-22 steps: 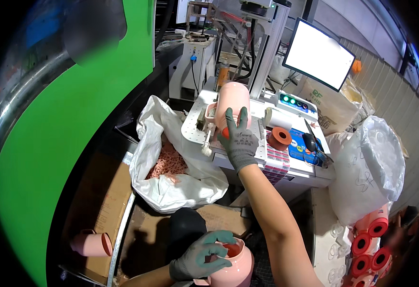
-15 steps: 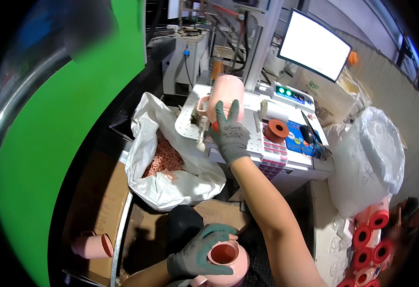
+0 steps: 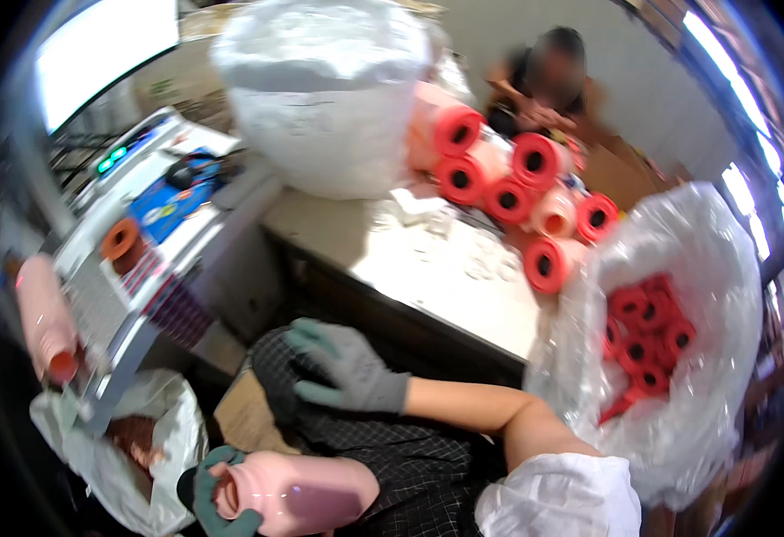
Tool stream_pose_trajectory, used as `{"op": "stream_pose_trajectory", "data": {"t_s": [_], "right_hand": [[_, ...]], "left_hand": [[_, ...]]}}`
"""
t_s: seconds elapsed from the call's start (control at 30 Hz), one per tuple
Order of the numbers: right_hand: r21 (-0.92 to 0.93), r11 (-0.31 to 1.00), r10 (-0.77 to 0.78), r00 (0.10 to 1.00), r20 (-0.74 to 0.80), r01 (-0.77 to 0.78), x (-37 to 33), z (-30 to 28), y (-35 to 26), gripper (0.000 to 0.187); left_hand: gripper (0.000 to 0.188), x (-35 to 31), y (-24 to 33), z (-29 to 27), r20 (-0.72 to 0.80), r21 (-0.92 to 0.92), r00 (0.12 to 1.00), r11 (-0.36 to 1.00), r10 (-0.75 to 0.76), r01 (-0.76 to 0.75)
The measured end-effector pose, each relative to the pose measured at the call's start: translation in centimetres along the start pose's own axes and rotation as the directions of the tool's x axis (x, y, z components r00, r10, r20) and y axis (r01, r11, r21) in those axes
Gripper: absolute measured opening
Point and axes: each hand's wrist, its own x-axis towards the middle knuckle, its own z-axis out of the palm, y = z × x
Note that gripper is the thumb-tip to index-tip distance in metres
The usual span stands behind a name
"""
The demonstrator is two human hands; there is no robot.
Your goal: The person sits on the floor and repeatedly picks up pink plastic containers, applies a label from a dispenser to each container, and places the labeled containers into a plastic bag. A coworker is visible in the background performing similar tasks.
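Note:
My left hand point(image 3: 217, 503), in a grey-green coated glove, grips a pink plastic jug point(image 3: 311, 490) around its open neck. The jug lies on its side against my lap, its mouth toward the left. Above my thigh hovers my right hand point(image 3: 345, 365), gloved alike, with nothing in it and its fingers apart. Another pink jug point(image 3: 43, 309) rests at the perforated plate of the white machine point(image 3: 199, 143) on the left, its mouth pointing toward me.
A sack of pink scraps point(image 3: 190, 430) sits below the machine. Red-lidded pink containers point(image 3: 544, 161) and clear rings point(image 3: 486, 255) occupy the white table point(image 3: 445, 300). A large clear bag point(image 3: 714, 313) holds several red parts. A full white bag point(image 3: 320, 134) stands behind; a co-worker point(image 3: 548, 80) sits beyond.
The view has swung right. My right hand has let go of the jug at the machine and drawn back over my lap. The jug in my left hand has tipped onto its side.

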Motion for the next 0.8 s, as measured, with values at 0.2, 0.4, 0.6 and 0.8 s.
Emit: {"op": "stream_pose_trajectory", "data": {"t_s": [0.2,0.4,0.6,0.8], "right_hand": [[-0.249,0.788,0.189,0.606,-0.772,-0.563,-15.2,-23.3,9.9,0.045],[-0.606,-0.262,0.354,0.509,-0.785,-0.751,-42.0,-36.4,15.6,0.052],[-0.357,-0.423,0.678,-0.030,-0.734,-0.833,-44.3,-34.9,17.5,0.051],[-0.466,-0.256,0.772,0.111,-0.626,-0.847,-43.7,-34.6,16.9,0.045]], "left_hand": [[0.085,4.3,-2.5,-2.9,0.216,0.195,0.973,0.980,-0.083,0.040],[0.080,7.3,1.8,1.0,0.319,0.242,0.947,0.964,0.031,-0.113],[0.076,5.3,-0.9,-3.5,-0.017,0.302,0.995,0.949,0.098,-0.089],[0.044,2.8,-3.7,-1.2,-0.344,0.023,0.910,0.971,0.231,-0.237]]}}
